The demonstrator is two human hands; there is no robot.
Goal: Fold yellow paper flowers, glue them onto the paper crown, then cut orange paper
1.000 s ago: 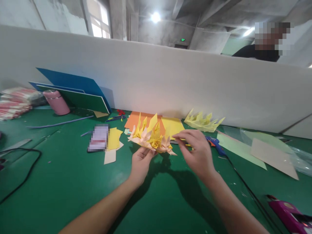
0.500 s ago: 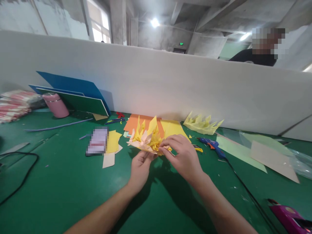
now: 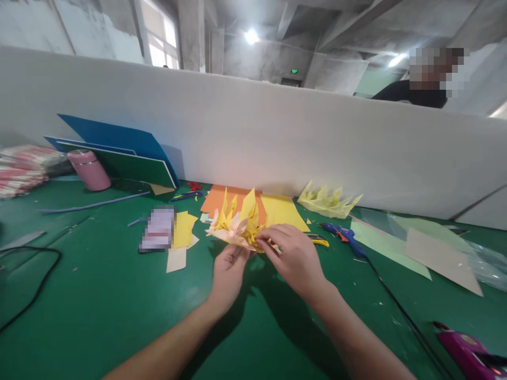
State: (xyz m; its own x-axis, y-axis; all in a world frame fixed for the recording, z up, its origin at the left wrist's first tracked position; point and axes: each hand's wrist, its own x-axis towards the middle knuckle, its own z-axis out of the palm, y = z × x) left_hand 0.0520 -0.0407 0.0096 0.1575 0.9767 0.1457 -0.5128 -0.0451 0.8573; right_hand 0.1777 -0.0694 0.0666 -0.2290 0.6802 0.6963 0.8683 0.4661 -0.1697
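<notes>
Now I have the left hand (image 3: 228, 269) gripping the yellow-and-pink paper ornament (image 3: 236, 228) from below, raised over the green tabletop (image 3: 119, 311) – and the right hand (image 3: 296, 258) pinching its near right edge, beside the yellow cutter (image 3: 320, 241).

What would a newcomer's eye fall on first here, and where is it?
Probably the yellow and pink folded-paper piece in the middle, held from below by the left hand, with the right hand pinching at its right side. Next might come the spiky pale yellow paper piece near the foot of the white partition, right of centre, and the blue glue gun in front of it on the green table.
</notes>
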